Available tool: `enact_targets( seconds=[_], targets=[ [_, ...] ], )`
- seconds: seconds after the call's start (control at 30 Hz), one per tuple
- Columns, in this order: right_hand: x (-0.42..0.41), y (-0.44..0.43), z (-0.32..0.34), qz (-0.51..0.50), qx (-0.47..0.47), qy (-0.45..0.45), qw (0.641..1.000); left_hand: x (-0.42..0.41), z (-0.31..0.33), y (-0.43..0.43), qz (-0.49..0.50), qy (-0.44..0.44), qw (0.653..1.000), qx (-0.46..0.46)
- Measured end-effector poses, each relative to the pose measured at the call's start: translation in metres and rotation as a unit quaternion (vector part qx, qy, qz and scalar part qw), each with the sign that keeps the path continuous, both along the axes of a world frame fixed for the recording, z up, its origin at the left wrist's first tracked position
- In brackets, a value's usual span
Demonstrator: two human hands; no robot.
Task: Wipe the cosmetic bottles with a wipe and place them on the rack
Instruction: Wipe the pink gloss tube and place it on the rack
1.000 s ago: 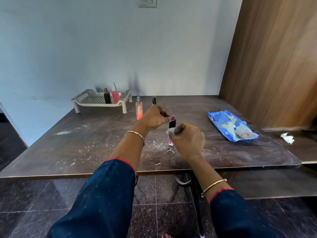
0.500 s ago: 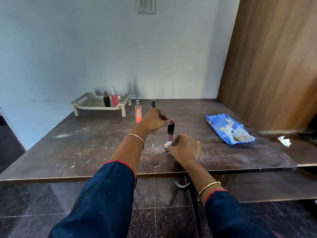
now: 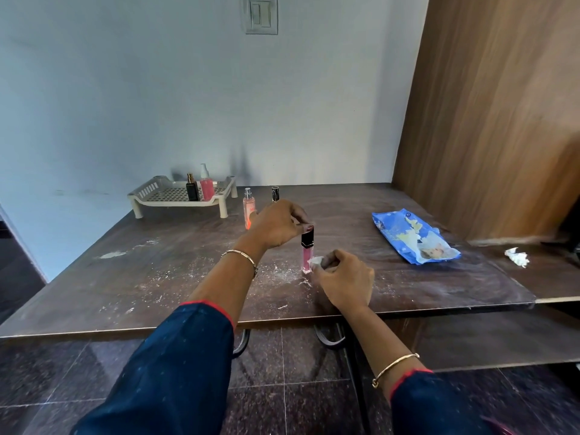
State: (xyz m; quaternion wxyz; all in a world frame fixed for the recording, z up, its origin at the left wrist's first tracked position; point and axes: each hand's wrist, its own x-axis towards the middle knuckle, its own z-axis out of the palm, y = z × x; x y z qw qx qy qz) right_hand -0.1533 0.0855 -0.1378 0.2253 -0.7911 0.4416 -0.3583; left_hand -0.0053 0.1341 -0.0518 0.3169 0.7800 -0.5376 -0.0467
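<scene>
The desk [image 3: 157,277] is a dark brown slab with a faint marbled grain, dusted with white powdery flecks, thickest near the middle. Its left edge slants away toward the pale wall, and the left half of the top lies bare up to the straight front edge.

At the far left corner stands a cream plastic rack [image 3: 147,196], low and rectangular on short legs, with a perforated floor and slotted sides. A squat black bottle [image 3: 192,190] and a pink pump bottle [image 3: 207,186] stand upright side by side at its right end. The rest of its floor is open.

Just right of the rack, on the desk, a slim peach spray bottle [image 3: 249,210] with a silver top stands upright. A narrow dark tube [image 3: 275,194] stands close beside it.

The left grip [image 3: 276,226] reaches in from above, its fingertips pinching the square black cap of the lip gloss tube [image 3: 306,260]. The tube is clear with a pink fill and stands upright on the desk, in the middle and nearer the front edge than the back.

The right grip [image 3: 343,279] is curled round a small bunched white wipe [image 3: 316,262], pressing it against the tube's lower right side.

Farther right, well apart from the hands, a glossy blue wipe pack [image 3: 414,237] lies flat and slightly crinkled. Past the desk's right edge, a crumpled white tissue [image 3: 516,257] sits on an adjoining dark surface. Beside it rises a tall wood-grain panel [image 3: 486,120] that closes off that side.
</scene>
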Motion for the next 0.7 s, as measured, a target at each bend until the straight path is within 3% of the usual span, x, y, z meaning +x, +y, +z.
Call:
enact_targets(
  seconds=[0.3,0.47,0.7],
  targets=[
    [-0.003,-0.005,0.002,0.009,0.014,-0.126,0.992,0.002,-0.008,0.009,-0.018,0.001,0.996,-0.084],
    [0.006,-0.006,0.011,0.06,0.029,-0.268,0.961,-0.002,-0.015,0.011,0.016,-0.089,0.993,-0.079],
    [0.028,-0.005,0.008,0.052,0.012,-0.201,0.978,-0.005,-0.017,0.012,0.022,-0.1,0.991,-0.086]
  ],
)
